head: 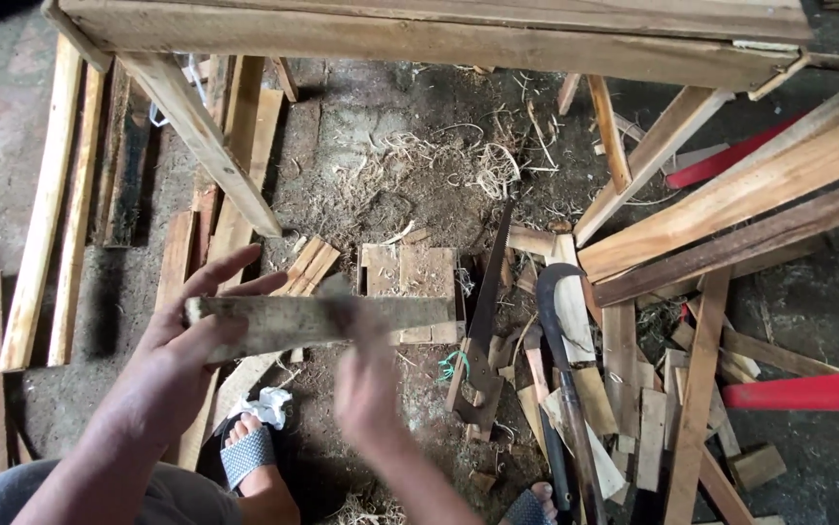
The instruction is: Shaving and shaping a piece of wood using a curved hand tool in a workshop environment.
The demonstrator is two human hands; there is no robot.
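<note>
A short weathered wooden board is held level in front of me. My left hand grips its left end, thumb below and fingers spread over the top. My right hand is blurred just under the middle of the board, touching or brushing it; whether it grips the board is unclear. A handsaw lies on the ground just right of the board. A curved dark blade with a long handle lies beside the saw.
A wooden bench frame spans the top, with slanted legs. Planks lie at the left and offcuts pile at the right. A small wooden block and shavings sit on the dirt. Red pieces lie right. My sandalled feet are below.
</note>
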